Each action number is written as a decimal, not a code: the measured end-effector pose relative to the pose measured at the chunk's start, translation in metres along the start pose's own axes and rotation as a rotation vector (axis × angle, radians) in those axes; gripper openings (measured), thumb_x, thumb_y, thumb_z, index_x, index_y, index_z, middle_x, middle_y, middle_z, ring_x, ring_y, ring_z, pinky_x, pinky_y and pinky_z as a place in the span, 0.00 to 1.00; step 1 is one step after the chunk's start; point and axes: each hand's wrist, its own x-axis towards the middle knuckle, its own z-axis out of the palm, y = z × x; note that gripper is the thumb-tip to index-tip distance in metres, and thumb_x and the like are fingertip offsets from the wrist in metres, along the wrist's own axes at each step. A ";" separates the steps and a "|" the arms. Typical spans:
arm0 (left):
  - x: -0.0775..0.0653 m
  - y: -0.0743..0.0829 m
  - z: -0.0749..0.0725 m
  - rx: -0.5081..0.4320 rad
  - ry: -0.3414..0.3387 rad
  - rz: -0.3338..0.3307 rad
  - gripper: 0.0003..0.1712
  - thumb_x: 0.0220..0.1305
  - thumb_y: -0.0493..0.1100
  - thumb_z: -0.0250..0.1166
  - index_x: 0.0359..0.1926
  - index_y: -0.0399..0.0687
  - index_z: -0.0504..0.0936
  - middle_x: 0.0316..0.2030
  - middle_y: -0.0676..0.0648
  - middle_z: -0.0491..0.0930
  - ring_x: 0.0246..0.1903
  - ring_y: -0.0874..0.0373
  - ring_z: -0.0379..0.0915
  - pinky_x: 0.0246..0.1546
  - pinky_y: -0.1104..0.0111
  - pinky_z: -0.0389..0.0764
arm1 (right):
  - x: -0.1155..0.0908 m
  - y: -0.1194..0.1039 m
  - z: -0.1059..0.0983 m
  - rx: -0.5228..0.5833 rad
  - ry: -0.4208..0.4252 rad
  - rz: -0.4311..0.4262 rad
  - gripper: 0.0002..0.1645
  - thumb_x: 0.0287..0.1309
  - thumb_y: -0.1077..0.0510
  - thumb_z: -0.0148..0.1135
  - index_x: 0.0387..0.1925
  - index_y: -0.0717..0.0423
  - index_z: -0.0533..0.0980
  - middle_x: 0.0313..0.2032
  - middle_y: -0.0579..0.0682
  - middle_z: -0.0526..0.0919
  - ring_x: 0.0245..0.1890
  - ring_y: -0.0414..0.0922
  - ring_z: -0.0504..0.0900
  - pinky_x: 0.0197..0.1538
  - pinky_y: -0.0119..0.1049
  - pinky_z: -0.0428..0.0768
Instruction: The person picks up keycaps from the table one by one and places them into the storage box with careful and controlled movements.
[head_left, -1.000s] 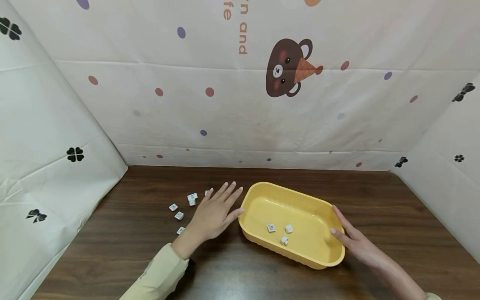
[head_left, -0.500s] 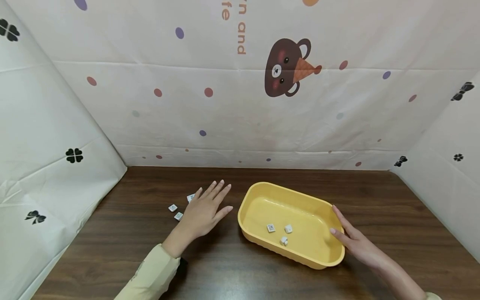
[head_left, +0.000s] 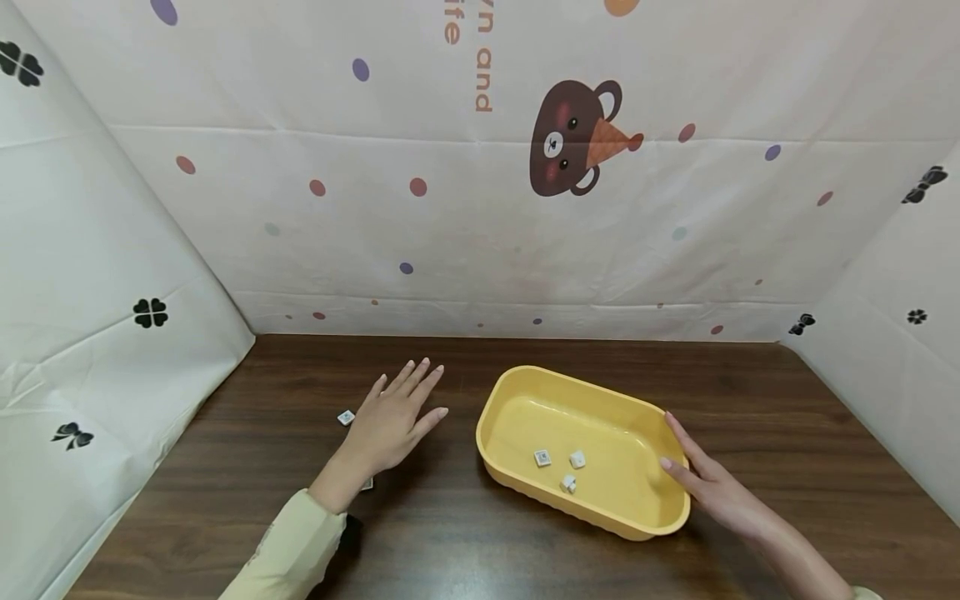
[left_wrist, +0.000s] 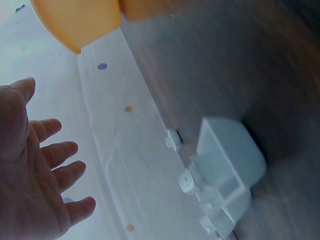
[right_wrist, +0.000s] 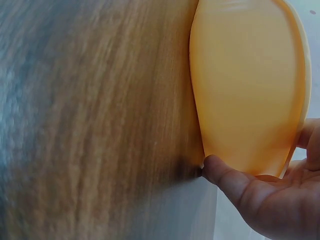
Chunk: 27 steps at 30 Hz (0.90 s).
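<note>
My left hand (head_left: 386, 429) hovers over the left part of the table, its fingers spread and nothing held. Beneath and beside it lie small white keycaps; one keycap (head_left: 346, 417) shows past its outer edge, another (head_left: 367, 483) peeks out by the wrist. In the left wrist view a hollow white keycap (left_wrist: 240, 150) stands close to the camera, with smaller ones behind it, apart from the palm (left_wrist: 30, 185). My right hand (head_left: 720, 492) grips the right end of a yellow plastic basin (head_left: 517, 483), thumb over the rim. A few keycaps (head_left: 542, 457) lie inside the basin.
The dark wooden table (head_left: 442, 542) is bounded by a printed white cloth (head_left: 480, 233) at the back and at both sides. A dark object (head_left: 350, 533) shows under the left wrist.
My left hand has drawn leftward, away from the basin's rim, and now covers most of the loose keycaps. The right hand and the basin stay in place.
</note>
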 end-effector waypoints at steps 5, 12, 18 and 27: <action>-0.002 -0.006 0.000 0.010 -0.006 -0.015 0.34 0.67 0.62 0.44 0.69 0.53 0.55 0.68 0.46 0.53 0.67 0.49 0.48 0.62 0.46 0.50 | 0.000 0.000 0.000 -0.022 0.003 0.009 0.42 0.68 0.53 0.44 0.70 0.50 0.30 0.68 0.66 0.30 0.64 0.64 0.40 0.45 0.31 0.73; -0.003 -0.012 0.000 0.024 -0.011 -0.034 0.34 0.66 0.62 0.46 0.68 0.53 0.56 0.67 0.46 0.54 0.66 0.49 0.48 0.62 0.46 0.50 | 0.000 0.000 -0.001 -0.032 0.003 0.004 0.42 0.68 0.53 0.44 0.70 0.50 0.31 0.68 0.66 0.30 0.64 0.64 0.38 0.45 0.27 0.72; -0.005 -0.017 0.000 0.026 -0.014 -0.046 0.34 0.66 0.61 0.46 0.69 0.53 0.56 0.68 0.46 0.53 0.67 0.49 0.48 0.62 0.46 0.50 | 0.000 0.001 -0.001 0.007 -0.006 0.007 0.42 0.68 0.53 0.44 0.70 0.49 0.30 0.68 0.66 0.29 0.64 0.64 0.40 0.45 0.32 0.74; -0.006 -0.027 0.000 0.023 -0.020 -0.059 0.35 0.67 0.61 0.46 0.69 0.51 0.56 0.67 0.43 0.54 0.66 0.47 0.48 0.62 0.46 0.51 | 0.000 0.000 0.000 0.033 -0.026 0.008 0.43 0.68 0.53 0.43 0.70 0.49 0.28 0.67 0.66 0.26 0.63 0.65 0.43 0.46 0.37 0.75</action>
